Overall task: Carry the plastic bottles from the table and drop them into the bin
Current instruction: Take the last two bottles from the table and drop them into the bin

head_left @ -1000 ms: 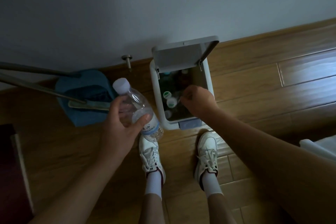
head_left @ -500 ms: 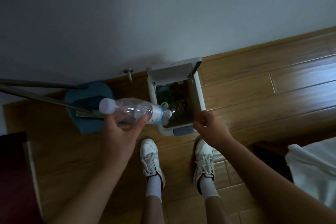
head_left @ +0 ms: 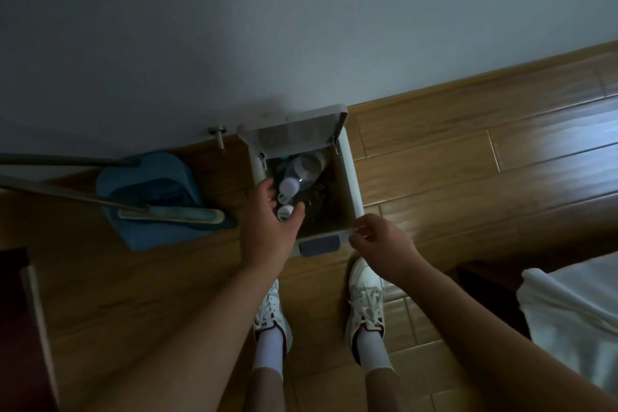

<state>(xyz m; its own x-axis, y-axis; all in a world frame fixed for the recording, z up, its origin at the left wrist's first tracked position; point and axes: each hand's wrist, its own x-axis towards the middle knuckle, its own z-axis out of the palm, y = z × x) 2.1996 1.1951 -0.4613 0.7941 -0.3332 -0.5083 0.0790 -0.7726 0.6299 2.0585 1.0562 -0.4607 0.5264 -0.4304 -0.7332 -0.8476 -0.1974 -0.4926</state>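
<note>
A white bin (head_left: 351, 184) stands on the wooden floor against the wall, its lid up. Inside lies a clear plastic bottle (head_left: 302, 170) with a pale cap, on top of other bottles with white and green caps (head_left: 284, 212). My left hand (head_left: 271, 227) hovers over the bin's front left corner, fingers apart and empty. My right hand (head_left: 381, 246) is at the bin's front right corner, loosely curled and holding nothing.
A blue dustpan (head_left: 150, 197) with a broom and long metal handles lies left of the bin. A metal door stop (head_left: 219, 137) sticks out by the wall. My two white shoes (head_left: 364, 304) stand in front of the bin. White cloth (head_left: 575, 318) is at the right.
My left hand swung the clear bottle right over the bin and let it go; the bottle now lies inside. My right hand pulled back from the bin opening to its front right corner.
</note>
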